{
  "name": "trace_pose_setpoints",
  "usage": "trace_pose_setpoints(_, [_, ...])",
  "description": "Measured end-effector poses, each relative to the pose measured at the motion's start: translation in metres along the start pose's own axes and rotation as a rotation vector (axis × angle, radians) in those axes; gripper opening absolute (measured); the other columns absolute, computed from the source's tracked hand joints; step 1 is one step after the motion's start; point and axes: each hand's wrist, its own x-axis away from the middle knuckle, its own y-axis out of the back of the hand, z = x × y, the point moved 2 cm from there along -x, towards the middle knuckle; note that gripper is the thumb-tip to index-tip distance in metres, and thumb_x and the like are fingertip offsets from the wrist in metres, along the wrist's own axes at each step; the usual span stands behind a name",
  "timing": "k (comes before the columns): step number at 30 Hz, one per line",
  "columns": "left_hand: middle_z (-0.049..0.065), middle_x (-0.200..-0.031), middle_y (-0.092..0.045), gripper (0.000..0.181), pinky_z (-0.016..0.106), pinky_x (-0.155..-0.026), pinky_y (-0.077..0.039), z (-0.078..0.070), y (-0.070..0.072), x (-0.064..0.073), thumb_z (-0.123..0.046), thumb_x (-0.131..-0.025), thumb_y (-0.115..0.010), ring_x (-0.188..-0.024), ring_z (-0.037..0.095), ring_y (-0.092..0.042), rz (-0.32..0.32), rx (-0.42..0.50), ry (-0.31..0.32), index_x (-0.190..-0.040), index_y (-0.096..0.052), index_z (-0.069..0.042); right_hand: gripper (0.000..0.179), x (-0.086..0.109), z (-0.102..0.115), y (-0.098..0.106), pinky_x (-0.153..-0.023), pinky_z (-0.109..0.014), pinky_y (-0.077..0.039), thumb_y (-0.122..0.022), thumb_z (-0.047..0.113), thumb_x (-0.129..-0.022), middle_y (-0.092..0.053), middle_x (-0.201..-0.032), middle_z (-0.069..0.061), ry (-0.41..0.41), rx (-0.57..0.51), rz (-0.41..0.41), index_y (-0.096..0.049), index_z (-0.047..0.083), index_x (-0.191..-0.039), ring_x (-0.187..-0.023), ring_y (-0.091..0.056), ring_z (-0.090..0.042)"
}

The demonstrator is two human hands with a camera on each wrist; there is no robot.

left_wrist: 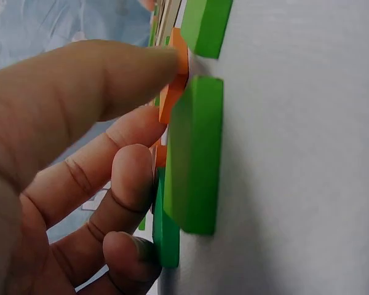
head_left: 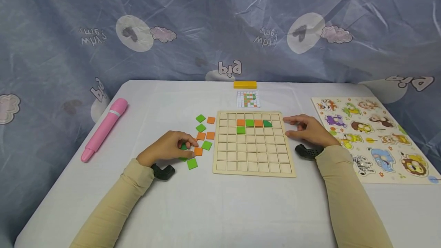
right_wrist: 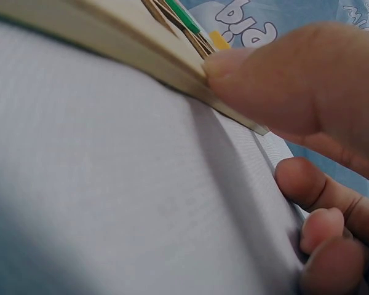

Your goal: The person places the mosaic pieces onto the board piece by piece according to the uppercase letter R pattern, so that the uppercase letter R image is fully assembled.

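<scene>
A wooden grid board [head_left: 255,156] lies on the table with a short row of orange and green tiles in its upper cells. A dark green tile [head_left: 267,124] with one rounded corner ends that row. My left hand [head_left: 169,146] is among the loose tiles left of the board. Its thumb and index finger are at opposite sides of an orange tile [left_wrist: 179,52], pinching it. Near those fingers lie a green tile [left_wrist: 200,153] and a darker green one [left_wrist: 167,227]. My right hand [head_left: 308,128] touches the board's right edge with thumb and index finger, the other fingers bent.
Behind the board lie a pattern card [head_left: 249,99] and a yellow block [head_left: 245,85]. An animal puzzle board [head_left: 375,137] is at the right, partly behind the right hand. On the left lies a pink pen-shaped object [head_left: 105,129]. A patterned cloth [head_left: 220,22] hangs behind the table.
</scene>
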Motion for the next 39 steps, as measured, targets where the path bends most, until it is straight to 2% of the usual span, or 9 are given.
trace_pose_setpoints(16, [-0.007, -0.089, -0.066, 0.023, 0.026, -0.072, -0.044, -0.003, 0.001, 0.002, -0.015, -0.086, -0.091, -0.079, 0.016, -0.053, -0.031, -0.029, -0.009, -0.106, -0.082, -0.011, 0.055, 0.000, -0.001, 0.000, -0.071, -0.026, -0.040, -0.083, 0.012, -0.096, -0.059, -0.129, -0.022, 0.007, -0.010, 0.000, -0.064, -0.003, -0.145, -0.082, -0.046, -0.016])
trace_pose_setpoints(22, [-0.006, -0.103, -0.077, 0.025, 0.032, -0.084, -0.050, -0.008, 0.006, 0.003, -0.013, -0.086, -0.090, -0.091, 0.017, -0.062, -0.061, -0.054, -0.026, -0.110, -0.082, -0.011, 0.055, -0.001, 0.000, 0.000, -0.071, -0.026, -0.040, -0.084, 0.011, -0.095, -0.059, -0.127, -0.022, 0.008, -0.016, -0.004, -0.065, -0.004, -0.145, -0.082, -0.046, -0.016])
trace_pose_setpoints(25, [-0.005, -0.104, -0.079, 0.023, 0.036, -0.088, -0.052, -0.010, 0.006, 0.002, -0.010, -0.087, -0.087, -0.092, 0.016, -0.064, -0.065, -0.043, -0.041, -0.109, -0.082, -0.010, 0.055, -0.001, 0.001, 0.000, -0.071, -0.026, -0.040, -0.084, 0.012, -0.095, -0.059, -0.127, -0.021, 0.008, -0.010, -0.005, -0.065, -0.003, -0.145, -0.082, -0.046, -0.016])
trace_pose_setpoints(33, [-0.006, -0.094, -0.076, 0.021, 0.028, -0.077, -0.054, -0.020, 0.003, -0.004, -0.004, -0.089, -0.083, -0.082, 0.012, -0.064, -0.091, -0.013, -0.088, -0.110, -0.079, -0.006, 0.055, 0.000, 0.002, 0.000, -0.072, -0.027, -0.040, -0.084, 0.013, -0.096, -0.060, -0.127, -0.021, 0.003, 0.001, -0.001, -0.065, -0.002, -0.145, -0.082, -0.046, -0.016])
trace_pose_setpoints(39, [-0.005, -0.094, -0.074, 0.021, 0.027, -0.079, -0.053, -0.031, 0.000, -0.015, -0.005, -0.090, -0.081, -0.083, 0.014, -0.063, -0.103, 0.001, -0.079, -0.111, -0.079, -0.007, 0.055, 0.000, 0.001, 0.000, -0.071, -0.027, -0.040, -0.084, 0.013, -0.096, -0.060, -0.127, -0.022, -0.001, 0.006, -0.005, -0.065, -0.003, -0.145, -0.082, -0.046, -0.017])
